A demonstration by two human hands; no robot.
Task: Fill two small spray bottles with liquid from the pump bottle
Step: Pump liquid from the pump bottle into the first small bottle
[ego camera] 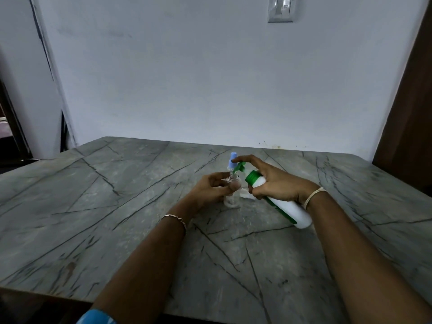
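Note:
My right hand grips a white pump bottle with a green collar, tilted so its green pump head points left and down at the mouth of a small clear spray bottle. The index finger lies on top of the pump head. My left hand holds that clear bottle upright on the table, its neck uncapped. Right behind it stands a second small bottle with a blue cap; its body is mostly hidden.
The grey veined stone table spreads wide on every side of the bottles. A white wall rises at the table's far edge, with a light switch high up. A brown door or panel stands at the right.

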